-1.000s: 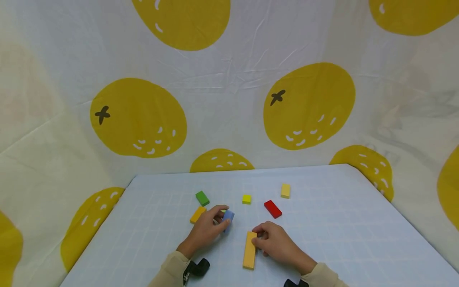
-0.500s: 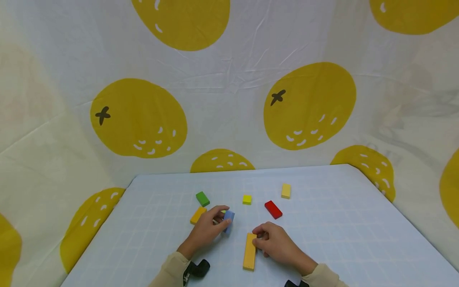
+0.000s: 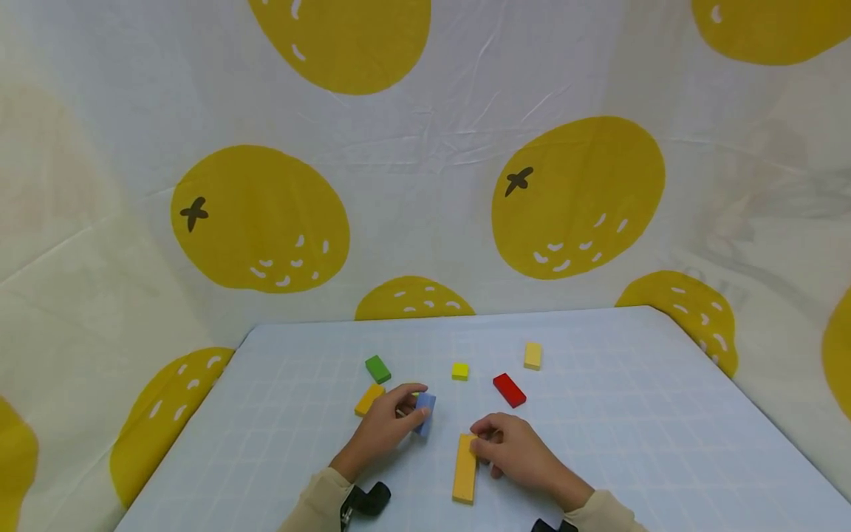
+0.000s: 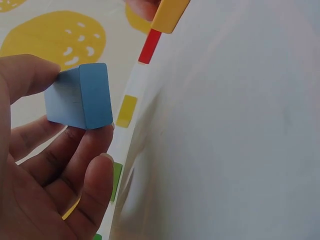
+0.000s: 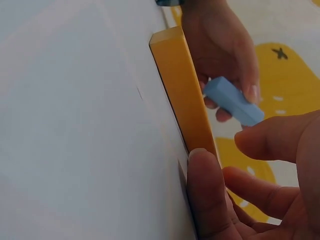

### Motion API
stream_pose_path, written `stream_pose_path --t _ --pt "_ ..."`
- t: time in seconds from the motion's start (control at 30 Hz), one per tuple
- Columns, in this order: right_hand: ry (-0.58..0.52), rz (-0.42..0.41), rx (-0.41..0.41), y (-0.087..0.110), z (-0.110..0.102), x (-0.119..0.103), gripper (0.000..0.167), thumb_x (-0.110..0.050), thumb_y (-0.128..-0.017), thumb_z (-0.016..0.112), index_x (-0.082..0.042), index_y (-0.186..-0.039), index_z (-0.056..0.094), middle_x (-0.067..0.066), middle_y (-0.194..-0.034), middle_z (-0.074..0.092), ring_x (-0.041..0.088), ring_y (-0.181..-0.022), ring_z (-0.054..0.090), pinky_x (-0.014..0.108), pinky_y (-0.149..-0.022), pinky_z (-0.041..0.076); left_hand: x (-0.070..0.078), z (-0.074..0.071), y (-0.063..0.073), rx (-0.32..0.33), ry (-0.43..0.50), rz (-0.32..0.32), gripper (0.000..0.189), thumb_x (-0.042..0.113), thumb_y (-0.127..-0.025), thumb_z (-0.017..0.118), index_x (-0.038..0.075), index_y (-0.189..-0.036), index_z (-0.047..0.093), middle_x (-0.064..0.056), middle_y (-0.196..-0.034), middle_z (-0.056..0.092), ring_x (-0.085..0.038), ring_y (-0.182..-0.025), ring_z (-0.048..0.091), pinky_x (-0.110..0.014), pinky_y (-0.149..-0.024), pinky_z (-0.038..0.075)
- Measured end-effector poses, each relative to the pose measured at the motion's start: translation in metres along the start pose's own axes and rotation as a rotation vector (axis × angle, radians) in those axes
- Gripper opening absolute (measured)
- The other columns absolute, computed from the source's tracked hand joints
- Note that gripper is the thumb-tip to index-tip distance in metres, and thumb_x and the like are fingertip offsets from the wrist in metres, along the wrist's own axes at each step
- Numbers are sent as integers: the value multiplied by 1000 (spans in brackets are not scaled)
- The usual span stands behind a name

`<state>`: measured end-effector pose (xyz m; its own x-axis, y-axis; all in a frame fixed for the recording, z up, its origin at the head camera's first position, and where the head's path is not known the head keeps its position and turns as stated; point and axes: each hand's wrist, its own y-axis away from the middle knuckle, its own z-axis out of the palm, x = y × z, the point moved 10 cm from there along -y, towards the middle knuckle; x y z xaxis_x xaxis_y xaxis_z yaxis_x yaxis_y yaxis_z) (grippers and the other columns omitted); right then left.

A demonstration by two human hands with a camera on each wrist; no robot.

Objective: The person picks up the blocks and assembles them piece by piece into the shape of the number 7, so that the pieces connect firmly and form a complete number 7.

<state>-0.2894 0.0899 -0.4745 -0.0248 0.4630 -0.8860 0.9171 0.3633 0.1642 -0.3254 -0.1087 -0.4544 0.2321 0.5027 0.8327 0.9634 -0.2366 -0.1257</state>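
My left hand (image 3: 385, 426) holds a blue block (image 3: 424, 414), its thumb on one side and fingertips on the other. In the left wrist view the blue block (image 4: 82, 97) stands out from the palm. My right hand (image 3: 515, 451) is at the far right end of a long orange block (image 3: 464, 473) that lies on the table. The right wrist view has a fingertip (image 5: 204, 172) overlapping the near end of this orange block (image 5: 182, 90), while the thumb (image 5: 265, 140) stands apart from it, fingers loosely bent.
Beyond the hands lie a green block (image 3: 378, 369), a small yellow block (image 3: 460, 372), a red block (image 3: 510, 390) and a pale yellow block (image 3: 532, 355). Another orange block (image 3: 369, 400) is next to the left hand. A yellow-green piece (image 3: 416, 394) is mostly hidden behind the left fingers.
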Motion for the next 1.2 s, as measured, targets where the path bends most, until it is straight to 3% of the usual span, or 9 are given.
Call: stream_pose_path --t 0.5,0.73,0.93,1.2 --pt "37 12 53 0 -18 0 31 -28 -96 68 -6 -118 66 2 -88 66 21 -68 62 34 -65 56 6 7 -3 -10 20 25 42 33 -96 69 17 -134 62 4 -97 63 -17 -83 59 -27 -69 53" --pt "53 6 143 -3 -36 3 27 -27 -96 68 -9 -117 67 1 -93 65 20 -71 62 33 -66 55 9 9 -1 -30 22 54 37 33 -97 67 20 -131 66 5 -95 63 -17 -78 59 -28 -62 53" --pt "27 9 228 -5 -52 5 23 -22 -98 66 -8 -116 68 3 -93 66 20 -72 62 33 -63 55 3 10 0 -42 -15 26 35 37 -96 68 26 -129 66 7 -96 63 -17 -84 58 -28 -67 51" --pt "39 16 316 -5 -69 9 20 -19 -98 66 -9 -115 69 4 -89 66 20 -70 61 31 -63 54 1 18 -5 -90 22 37 38 35 -97 68 19 -131 65 4 -96 62 -17 -83 57 -27 -68 51"
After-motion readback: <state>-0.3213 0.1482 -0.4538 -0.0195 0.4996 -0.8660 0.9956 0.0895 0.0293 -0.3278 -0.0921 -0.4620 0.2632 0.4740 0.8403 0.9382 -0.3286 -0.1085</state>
